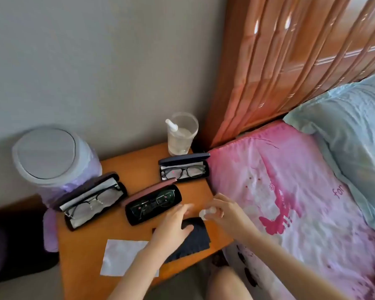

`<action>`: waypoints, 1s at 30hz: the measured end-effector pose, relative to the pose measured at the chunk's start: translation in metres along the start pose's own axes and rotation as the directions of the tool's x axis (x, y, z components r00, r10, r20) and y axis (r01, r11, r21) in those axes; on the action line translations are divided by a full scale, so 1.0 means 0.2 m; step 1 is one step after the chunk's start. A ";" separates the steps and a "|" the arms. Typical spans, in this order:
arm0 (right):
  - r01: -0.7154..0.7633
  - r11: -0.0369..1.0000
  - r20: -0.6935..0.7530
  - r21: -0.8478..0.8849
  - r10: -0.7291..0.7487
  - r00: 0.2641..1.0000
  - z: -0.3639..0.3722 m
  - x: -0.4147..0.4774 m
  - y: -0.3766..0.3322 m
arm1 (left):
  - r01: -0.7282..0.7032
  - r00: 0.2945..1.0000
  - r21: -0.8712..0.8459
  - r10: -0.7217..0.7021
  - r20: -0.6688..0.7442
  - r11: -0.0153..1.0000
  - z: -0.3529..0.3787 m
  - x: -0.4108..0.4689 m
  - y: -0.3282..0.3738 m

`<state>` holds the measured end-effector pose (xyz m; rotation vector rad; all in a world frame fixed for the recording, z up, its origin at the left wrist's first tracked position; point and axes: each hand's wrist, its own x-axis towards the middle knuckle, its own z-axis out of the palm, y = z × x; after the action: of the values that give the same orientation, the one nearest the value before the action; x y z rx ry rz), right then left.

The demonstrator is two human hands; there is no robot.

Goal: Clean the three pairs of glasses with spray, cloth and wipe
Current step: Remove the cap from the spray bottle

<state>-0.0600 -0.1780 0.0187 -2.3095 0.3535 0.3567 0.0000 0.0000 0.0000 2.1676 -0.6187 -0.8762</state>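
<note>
Three open cases lie on an orange bedside table [139, 169], each with a pair of glasses inside: a left pair [93, 200], a middle pair [154, 202] in a black case with a pink lid, and a far pair [183, 172]. My right hand [223, 210] grips a small white spray bottle [207, 212] above a dark cloth [193, 239]. My left hand [173, 224] hovers over that cloth beside the middle case, fingers spread and blurred. A white wipe [119, 258] lies at the table's front.
A clear cup [182, 135] holding liquid and a white dispenser stands at the table's back. A grey lidded bin [52, 156] sits left of the table. A bed with pink sheet [279, 191] and pale blue pillow [355, 131] borders the right side.
</note>
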 end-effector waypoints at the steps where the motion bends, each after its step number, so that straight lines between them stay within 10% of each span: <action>1: 0.035 0.998 -0.033 0.049 -0.033 0.999 0.01 0.01 0.02 | -0.024 1.000 -0.025 0.024 -0.001 0.999 0.03 0.03 -0.03; 13: 0.348 0.881 -0.246 0.322 -0.277 0.929 -0.08 0.27 0.04 | -0.271 0.961 -0.352 0.230 -0.152 0.896 0.10 0.24 0.01; 30: 0.665 0.705 -0.266 0.245 -0.611 0.746 0.08 0.03 0.04 | -0.580 0.761 -0.113 0.488 -0.427 0.807 0.29 0.00 -0.06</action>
<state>-0.0602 -0.1713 0.0011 -1.9746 -0.3143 -0.2401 -0.0415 -0.0174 -0.0388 1.7215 -0.8305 -0.1904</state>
